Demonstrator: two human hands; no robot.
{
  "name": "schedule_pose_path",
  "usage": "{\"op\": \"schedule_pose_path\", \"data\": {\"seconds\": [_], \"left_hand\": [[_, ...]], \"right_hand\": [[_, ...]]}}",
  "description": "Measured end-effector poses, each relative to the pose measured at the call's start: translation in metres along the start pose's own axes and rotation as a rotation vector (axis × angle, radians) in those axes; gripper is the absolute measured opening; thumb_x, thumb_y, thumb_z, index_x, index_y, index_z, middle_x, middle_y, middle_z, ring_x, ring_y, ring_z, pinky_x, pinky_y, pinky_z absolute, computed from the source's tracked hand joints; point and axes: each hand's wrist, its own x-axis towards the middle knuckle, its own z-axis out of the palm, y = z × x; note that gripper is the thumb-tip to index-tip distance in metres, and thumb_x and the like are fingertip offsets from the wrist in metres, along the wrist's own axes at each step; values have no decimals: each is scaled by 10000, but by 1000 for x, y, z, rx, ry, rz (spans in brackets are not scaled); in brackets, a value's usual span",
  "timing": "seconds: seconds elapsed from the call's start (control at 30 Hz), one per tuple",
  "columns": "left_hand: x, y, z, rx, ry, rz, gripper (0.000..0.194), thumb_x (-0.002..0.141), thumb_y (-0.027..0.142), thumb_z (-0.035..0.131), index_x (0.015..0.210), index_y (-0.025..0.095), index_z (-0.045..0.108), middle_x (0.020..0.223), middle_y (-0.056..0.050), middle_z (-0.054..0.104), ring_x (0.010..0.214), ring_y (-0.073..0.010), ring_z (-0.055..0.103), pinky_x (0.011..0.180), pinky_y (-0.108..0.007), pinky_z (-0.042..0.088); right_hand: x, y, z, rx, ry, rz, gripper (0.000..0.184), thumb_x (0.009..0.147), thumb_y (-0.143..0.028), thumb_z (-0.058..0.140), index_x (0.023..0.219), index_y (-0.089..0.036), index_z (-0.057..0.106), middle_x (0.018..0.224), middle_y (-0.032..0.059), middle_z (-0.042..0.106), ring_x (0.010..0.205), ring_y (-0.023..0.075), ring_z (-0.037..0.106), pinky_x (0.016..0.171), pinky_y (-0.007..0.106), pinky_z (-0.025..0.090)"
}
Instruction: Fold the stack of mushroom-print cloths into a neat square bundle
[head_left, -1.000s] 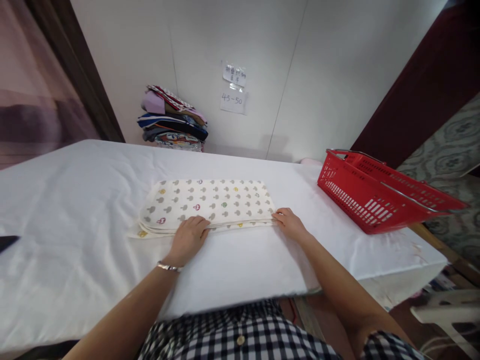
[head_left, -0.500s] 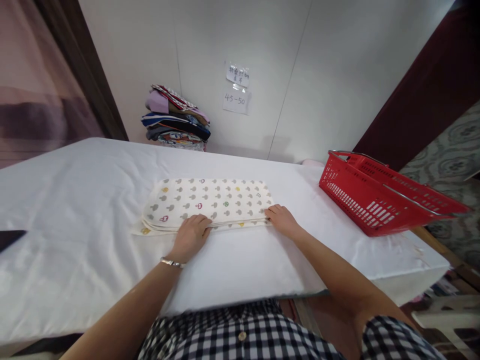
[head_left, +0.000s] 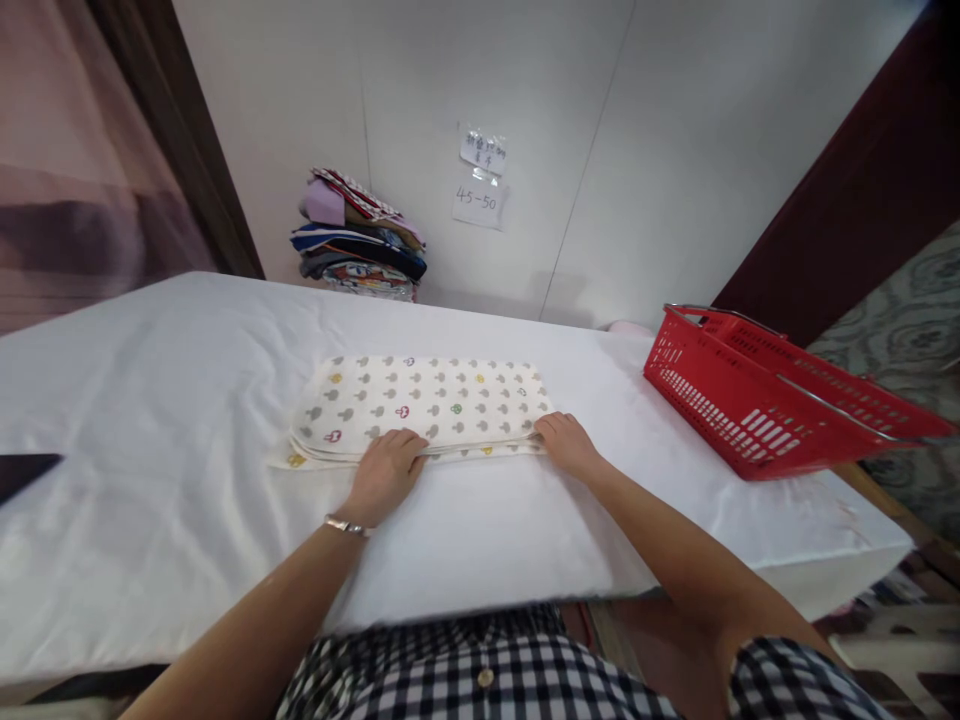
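A folded cream cloth [head_left: 420, 400] printed with small grey and coloured mushrooms lies flat on the white-covered table [head_left: 150, 400]. My left hand [head_left: 386, 470], with a thin bracelet at the wrist, rests on the cloth's near edge, fingers curled onto the layers. At the cloth's near right corner my right hand [head_left: 566, 445] pinches the stacked edges. Both hands are closed on the cloth's near edge.
A red plastic basket [head_left: 757, 400] sits on the table's right end. A pile of folded coloured clothes [head_left: 360, 240] leans at the back wall under two paper notes [head_left: 478, 180]. A dark flat object [head_left: 22, 472] shows at the left edge.
My right hand has slid slightly left along the cloth's near edge. The cloth and my left hand stay about where they were; the camera shifted a little.
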Motion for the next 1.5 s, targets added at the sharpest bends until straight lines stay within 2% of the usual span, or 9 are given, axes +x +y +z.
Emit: {"op": "schedule_pose_path", "data": {"seconds": [0.27,0.47,0.6,0.87,1.03,1.17,1.33,1.43,1.5], "left_hand": [[0,1,-1,3,-5,-7,200,837,214,430,929,187,605,926,-57,615,897,-219,527,775,-361,411],[-1,-1,1,-9,-5,2,200,845,213,429,935,191,606,917,-51,612,897,-215,522,781,-358,406],[-1,0,3,-8,-10,-16,182,839,196,450,930,193,607,924,-54,606,899,-210,514,779,-352,403],[-7,6,-6,90,-39,-53,167,812,128,468,911,188,588,931,-55,580,909,-198,488,784,-341,383],[-24,-13,-23,198,-66,-108,158,815,123,448,873,185,581,909,-55,582,891,-204,490,787,-350,383],[-47,-39,-42,209,-68,-237,175,792,106,467,875,196,592,956,-55,594,954,-201,499,828,-348,376],[-68,-58,-56,139,3,-346,244,757,121,500,955,214,608,1001,-38,604,996,-187,508,846,-332,379],[-63,-59,-60,59,35,-410,177,793,212,496,905,222,632,955,-24,621,951,-174,537,816,-313,398],[-51,-60,-61,47,26,-473,223,849,292,438,813,216,645,876,-23,630,867,-167,563,780,-313,412]], "right_hand": [[-16,0,-6,92,-15,-38,233,860,-113,402,988,-179,585,1006,67,595,934,187,460,779,293,313],[-20,-6,-7,153,-78,8,261,846,-121,386,982,-183,600,995,64,586,932,179,457,801,301,322],[-20,-13,-8,153,-86,9,255,868,-214,380,1006,-182,592,995,70,586,930,188,474,828,320,342],[-34,4,27,134,75,-64,337,864,-263,362,1106,-196,587,1082,93,601,985,221,535,861,368,423],[-42,15,45,132,145,-113,357,855,-274,369,1125,-180,584,1097,98,606,994,225,554,852,365,458],[-46,15,49,158,159,-91,377,865,-303,368,1151,-163,567,1118,106,596,1023,234,546,884,386,452],[-40,6,36,228,84,33,381,876,-374,353,1094,-193,607,1126,85,603,1047,240,546,888,397,465],[-24,-7,18,309,60,132,405,890,-409,308,1075,-223,616,1159,67,592,1077,231,537,919,396,455],[-8,-20,8,373,89,136,430,897,-427,278,1122,-236,591,1252,54,536,1160,222,484,980,390,412]]}}
